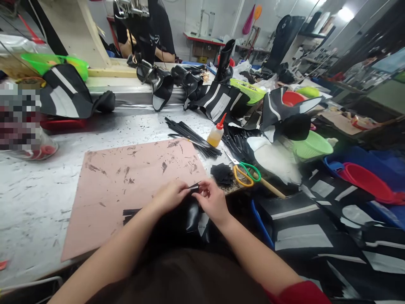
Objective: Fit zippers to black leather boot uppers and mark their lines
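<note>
We can make out only the middle of a small black piece with a pale edge (pixel 193 187); fingers of the bare left hand (pixel 171 195) and bare right hand (pixel 213 202) cover its ends. Below, a glossy black leather-like piece (pixel 192 216) fades into shadow, its outline unclear. The bare left forearm (pixel 126 241) hides part of some short black strips (pixel 129 214). Pixelation masks whatever sits at our far left. The picture's bottom edge cuts off a red sleeve (pixel 302 294).
</note>
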`<move>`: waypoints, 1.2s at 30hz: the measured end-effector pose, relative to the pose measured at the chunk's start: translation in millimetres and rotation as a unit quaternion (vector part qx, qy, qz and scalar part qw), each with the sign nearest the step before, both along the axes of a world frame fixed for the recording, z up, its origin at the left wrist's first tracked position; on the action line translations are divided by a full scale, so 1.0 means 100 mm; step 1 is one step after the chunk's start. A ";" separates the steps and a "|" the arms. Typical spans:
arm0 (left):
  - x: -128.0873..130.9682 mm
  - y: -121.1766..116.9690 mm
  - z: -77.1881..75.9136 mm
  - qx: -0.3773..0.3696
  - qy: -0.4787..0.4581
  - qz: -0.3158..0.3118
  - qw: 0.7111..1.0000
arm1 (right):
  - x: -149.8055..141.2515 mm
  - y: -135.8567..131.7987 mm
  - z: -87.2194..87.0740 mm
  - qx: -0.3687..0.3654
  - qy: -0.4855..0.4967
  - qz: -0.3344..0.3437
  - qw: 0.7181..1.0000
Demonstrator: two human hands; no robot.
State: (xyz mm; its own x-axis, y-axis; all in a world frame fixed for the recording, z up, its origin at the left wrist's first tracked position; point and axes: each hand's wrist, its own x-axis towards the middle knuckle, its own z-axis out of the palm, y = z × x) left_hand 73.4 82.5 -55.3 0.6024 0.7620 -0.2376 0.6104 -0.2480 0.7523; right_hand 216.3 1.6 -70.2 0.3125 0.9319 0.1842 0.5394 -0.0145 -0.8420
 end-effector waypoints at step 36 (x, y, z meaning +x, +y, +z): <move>0.09 0.02 0.29 -0.012 -0.116 0.061 0.991 | 0.64 -0.58 0.08 -0.147 0.253 0.170 0.941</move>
State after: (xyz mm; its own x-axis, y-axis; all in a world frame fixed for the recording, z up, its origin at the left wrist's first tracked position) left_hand 82.8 84.9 -26.2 0.5473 0.8279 -0.1222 0.4436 -0.1631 0.8813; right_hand 280.7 -56.1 -62.2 -0.0341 0.9812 -0.1902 0.0868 -0.1867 -0.9786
